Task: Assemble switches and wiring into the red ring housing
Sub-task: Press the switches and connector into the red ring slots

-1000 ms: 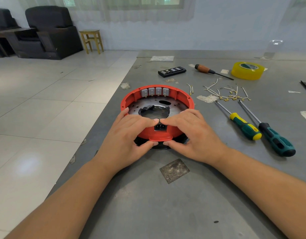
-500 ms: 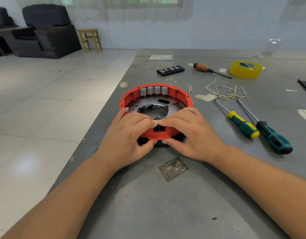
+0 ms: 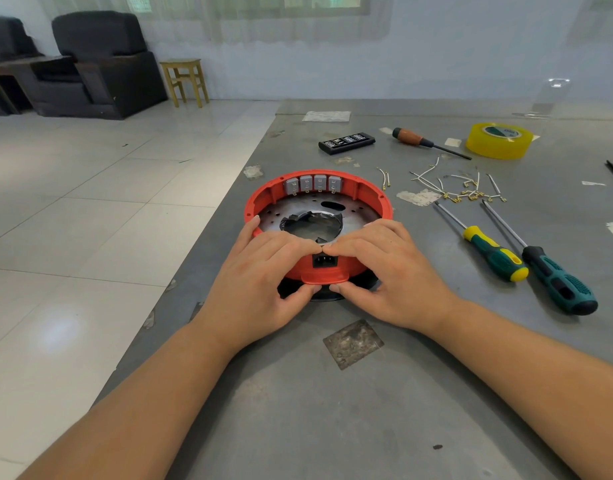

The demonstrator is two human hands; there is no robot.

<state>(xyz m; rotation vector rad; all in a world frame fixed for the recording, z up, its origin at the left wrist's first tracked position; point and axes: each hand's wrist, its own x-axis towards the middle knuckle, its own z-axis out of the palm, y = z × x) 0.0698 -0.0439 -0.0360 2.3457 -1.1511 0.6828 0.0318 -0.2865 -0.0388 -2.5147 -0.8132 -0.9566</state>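
The red ring housing (image 3: 371, 194) lies flat on the grey table (image 3: 332, 410), with a metal plate inside it. Several grey switches (image 3: 312, 184) sit in a row on its far inner wall. A black socket (image 3: 325, 260) is set in its near wall. My left hand (image 3: 263, 275) and my right hand (image 3: 384, 271) grip that near wall from either side of the socket, fingers curled over the rim and thumbs under the red tab. A pile of short white wires (image 3: 461, 187) with brass terminals lies to the right of the ring.
Two screwdrivers (image 3: 495, 252) (image 3: 554, 280) lie to the right of the ring. Farther back are a wooden-handled screwdriver (image 3: 419, 140), a yellow tape roll (image 3: 499, 140) and a black bit case (image 3: 346, 143). The table's left edge runs close to the ring. A metal scrap (image 3: 353, 342) lies near my wrists.
My fingertips have closed together over the rim above the socket. The ring has not visibly moved; the view shifted slightly.
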